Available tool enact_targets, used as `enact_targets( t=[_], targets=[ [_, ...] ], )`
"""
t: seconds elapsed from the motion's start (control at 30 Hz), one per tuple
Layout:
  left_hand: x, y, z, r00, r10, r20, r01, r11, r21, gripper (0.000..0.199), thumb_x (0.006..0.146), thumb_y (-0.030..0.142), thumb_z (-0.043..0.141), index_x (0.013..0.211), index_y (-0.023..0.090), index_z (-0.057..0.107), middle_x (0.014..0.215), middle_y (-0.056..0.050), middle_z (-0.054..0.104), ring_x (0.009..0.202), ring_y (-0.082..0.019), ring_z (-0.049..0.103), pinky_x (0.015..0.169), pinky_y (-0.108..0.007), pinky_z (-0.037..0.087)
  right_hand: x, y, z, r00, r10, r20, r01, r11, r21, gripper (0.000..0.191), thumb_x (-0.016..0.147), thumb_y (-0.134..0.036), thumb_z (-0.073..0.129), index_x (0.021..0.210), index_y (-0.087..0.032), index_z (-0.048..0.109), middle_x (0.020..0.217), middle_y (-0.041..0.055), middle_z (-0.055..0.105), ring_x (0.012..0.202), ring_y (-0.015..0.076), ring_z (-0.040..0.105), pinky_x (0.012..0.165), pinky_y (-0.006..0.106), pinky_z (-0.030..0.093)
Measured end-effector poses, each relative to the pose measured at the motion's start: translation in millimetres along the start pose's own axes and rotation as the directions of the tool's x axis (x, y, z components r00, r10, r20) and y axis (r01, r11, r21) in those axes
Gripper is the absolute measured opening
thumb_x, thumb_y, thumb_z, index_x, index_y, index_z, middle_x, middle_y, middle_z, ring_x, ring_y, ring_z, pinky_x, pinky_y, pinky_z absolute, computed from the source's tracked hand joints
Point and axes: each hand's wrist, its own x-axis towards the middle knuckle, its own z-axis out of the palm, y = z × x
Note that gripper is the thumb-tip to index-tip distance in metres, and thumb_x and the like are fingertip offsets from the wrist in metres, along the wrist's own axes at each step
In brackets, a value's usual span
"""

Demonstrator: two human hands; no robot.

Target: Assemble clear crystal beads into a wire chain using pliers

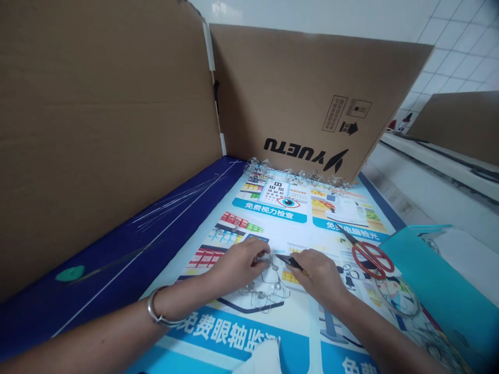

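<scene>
My left hand [247, 262] pinches a thin wire strand with clear beads or loops [267, 293], which trails down onto the printed sheet. My right hand [322, 272] is closed around a pair of pliers [290, 261], whose dark jaws point left at the strand. A small gap seems to lie between the jaws and the left fingertips. To the right of my right hand lie red-handled scissors [372, 259], with a coil of thin wire [397, 298] just below them.
Cardboard panels [109, 124] wall off the left side and the back [312, 98]. Finished-looking wire pieces [296, 176] line the back panel's foot. A teal box [440, 280] stands at right. A green piece [70, 274] lies at left, white paper [263, 358] in front.
</scene>
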Motion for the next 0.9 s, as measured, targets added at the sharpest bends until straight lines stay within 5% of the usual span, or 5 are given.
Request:
enact_targets(
  t=[0.5,0.73,0.9],
  targets=[
    [3.0,-2.7,1.3,0.999,0.019,0.028,-0.018,0.999,-0.047,0.017,0.076,0.016,0.048,0.091,0.021,0.055,0.085,-0.001,0.056,0.074,-0.015,0.051,0.062,-0.024,0.039,4.2,6.7,0.8,0.994,0.093,0.051,-0.091,0.995,-0.052,0.024,0.086,-0.035,0.042,0.095,-0.022,0.06,0.081,0.0038,0.061,0.077,0.0162,0.053,0.067,0.026,0.036],
    [0.6,-1.5,-1.1,1.0,0.016,0.01,-0.015,0.998,-0.053,0.017,0.078,0.026,0.05,0.093,0.02,0.054,0.091,-0.002,0.054,0.072,-0.014,0.05,0.066,-0.026,0.041,5.9,4.9,-25.5,0.973,0.188,0.135,-0.163,0.97,-0.179,0.022,0.084,-0.037,0.043,0.089,-0.024,0.06,0.079,0.0033,0.058,0.074,0.0159,0.054,0.059,0.024,0.035],
    [8.6,-0.9,-6.4,0.999,0.03,-0.024,-0.03,0.999,-0.018,0.016,0.08,0.029,0.049,0.091,0.019,0.055,0.089,-0.003,0.054,0.073,-0.014,0.05,0.066,-0.026,0.04,6.3,0.4,-39.5,0.969,0.155,0.19,-0.096,0.952,-0.29,0.019,0.082,-0.035,0.047,0.078,-0.022,0.06,0.073,0.0042,0.058,0.069,0.0172,0.053,0.056,0.027,0.031]
  ],
)
